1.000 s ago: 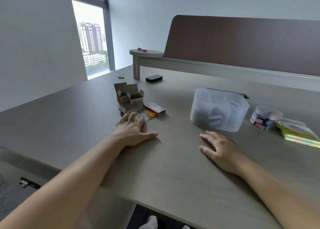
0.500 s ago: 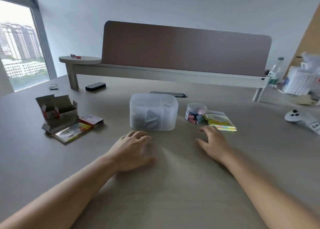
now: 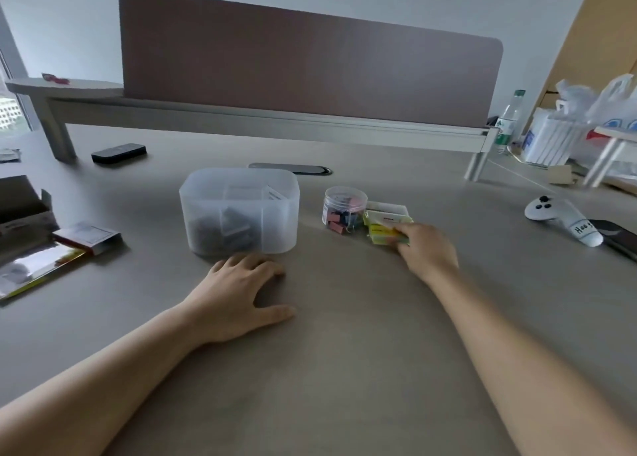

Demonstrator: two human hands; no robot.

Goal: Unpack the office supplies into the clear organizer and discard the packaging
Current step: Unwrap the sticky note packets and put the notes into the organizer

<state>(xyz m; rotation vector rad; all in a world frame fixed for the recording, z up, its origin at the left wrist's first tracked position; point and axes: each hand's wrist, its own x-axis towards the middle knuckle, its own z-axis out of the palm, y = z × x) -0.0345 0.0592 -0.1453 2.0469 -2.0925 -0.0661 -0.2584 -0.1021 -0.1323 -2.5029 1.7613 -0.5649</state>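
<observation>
The clear organizer (image 3: pixel 275 210) stands mid-table with dark items in its compartments. Right of it is a small clear jar of coloured binder clips (image 3: pixel 343 210), and beside that a yellow-green packet of sticky notes (image 3: pixel 382 226). My right hand (image 3: pixel 427 248) has reached the packet and pinches its near right edge between fingers and thumb. Just in front of the organizer, my left hand (image 3: pixel 238 293) lies flat on the table, holding nothing. Opened cardboard boxes (image 3: pixel 24 210), a small red-and-white box (image 3: pixel 89 236) and a shiny flat package (image 3: pixel 38 266) lie at the left.
A desk divider on a raised rail (image 3: pixel 275 124) runs across the back. A black device (image 3: pixel 119 152) lies at the back left, a white controller (image 3: pixel 562 219) and a dark phone (image 3: pixel 617 238) at the right. A bottle (image 3: pixel 510 117) and plastic bags (image 3: pixel 586 117) are at the far right.
The view swung right and closer to the table. My right hand moved forward from the bare table onto the yellow-green packet. My left hand shifted to rest in front of the organizer.
</observation>
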